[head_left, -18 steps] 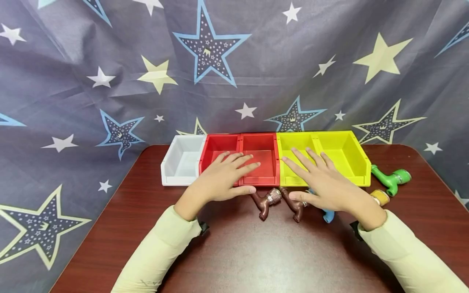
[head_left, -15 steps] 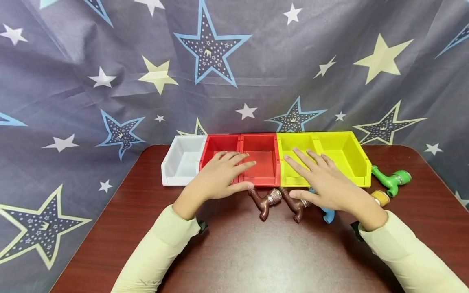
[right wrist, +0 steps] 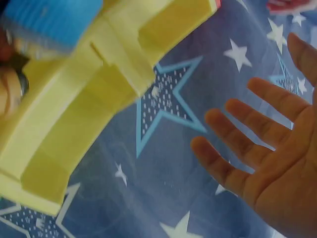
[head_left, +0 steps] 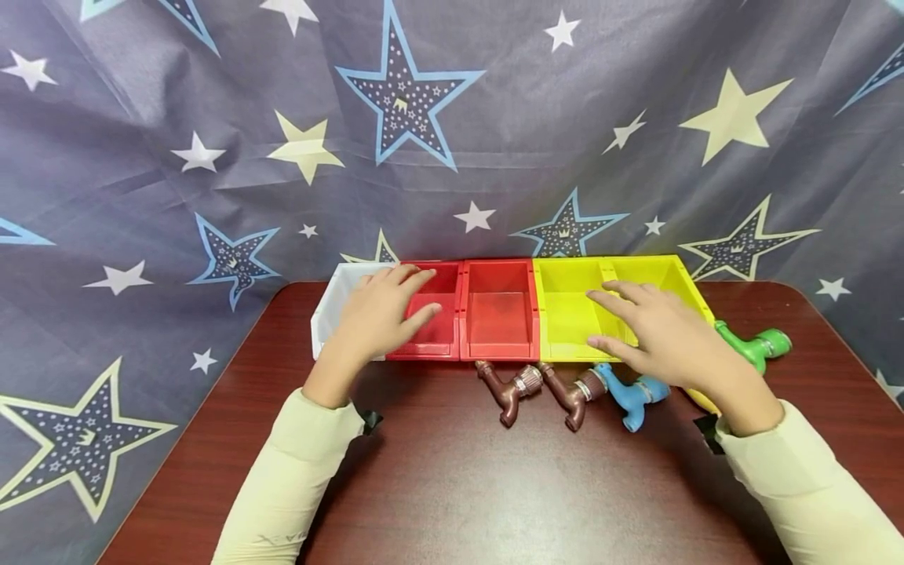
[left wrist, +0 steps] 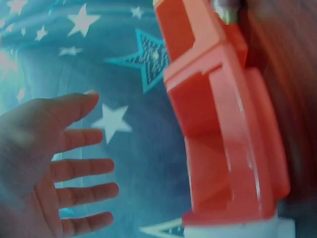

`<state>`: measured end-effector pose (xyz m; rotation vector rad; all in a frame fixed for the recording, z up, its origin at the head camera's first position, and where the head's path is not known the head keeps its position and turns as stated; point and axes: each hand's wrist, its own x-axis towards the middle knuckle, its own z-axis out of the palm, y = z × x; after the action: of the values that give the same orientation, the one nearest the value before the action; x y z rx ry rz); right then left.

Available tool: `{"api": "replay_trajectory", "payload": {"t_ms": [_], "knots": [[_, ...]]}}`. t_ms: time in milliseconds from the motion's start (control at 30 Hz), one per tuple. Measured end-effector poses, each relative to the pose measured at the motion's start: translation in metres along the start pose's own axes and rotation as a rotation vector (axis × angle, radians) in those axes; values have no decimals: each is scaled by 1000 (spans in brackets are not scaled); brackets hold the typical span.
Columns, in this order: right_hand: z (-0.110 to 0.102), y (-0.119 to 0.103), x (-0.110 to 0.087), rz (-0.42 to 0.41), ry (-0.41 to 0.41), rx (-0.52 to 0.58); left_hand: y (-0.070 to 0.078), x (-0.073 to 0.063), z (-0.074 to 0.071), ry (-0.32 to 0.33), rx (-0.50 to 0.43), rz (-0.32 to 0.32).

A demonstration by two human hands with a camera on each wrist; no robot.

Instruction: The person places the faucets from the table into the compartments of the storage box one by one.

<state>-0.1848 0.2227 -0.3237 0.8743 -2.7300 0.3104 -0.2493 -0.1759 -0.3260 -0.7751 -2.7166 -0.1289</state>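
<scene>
My left hand (head_left: 377,314) hovers with spread fingers over the white bin (head_left: 323,326) and the neighbouring red bin (head_left: 431,350). Nothing is in it; the left wrist view shows its fingers straight and apart. Over the yellow bins (head_left: 570,351) is my right hand (head_left: 671,337), also holding nothing, its fingers extended in the right wrist view. Two brown taps (head_left: 510,394) and a blue tap (head_left: 632,399) lie on the table before the bins. A yellow tap (head_left: 702,401) is mostly hidden under the right hand, and a green tap (head_left: 766,345) lies beyond it, partly covered.
The bins stand side by side along the back of the dark red wooden table (head_left: 487,502), with a second red bin (head_left: 500,350) in the middle. Behind them hangs a grey curtain (head_left: 508,118) printed with stars.
My left hand has moved left, from the red bins toward the white one. The right hand has shifted right, uncovering the blue tap and covering more of the yellow one. The taps stay put.
</scene>
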Motion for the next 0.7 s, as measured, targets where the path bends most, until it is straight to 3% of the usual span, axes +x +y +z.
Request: {"api": "replay_trajectory", "payload": {"t_ms": [267,400,567,700], "knots": [[-21,16,-9,109,-3,-30,-33,-7,-14,40,-23,-134],[-31,24,-14,138,-8,-24,-52,-12,-17,27,-147,-207],[-40,31,-20,173,-7,-10,-76,-17,-15,17,-328,-241],[-45,36,-22,216,-35,-1,-90,-21,-12,34,-364,-283]]}}
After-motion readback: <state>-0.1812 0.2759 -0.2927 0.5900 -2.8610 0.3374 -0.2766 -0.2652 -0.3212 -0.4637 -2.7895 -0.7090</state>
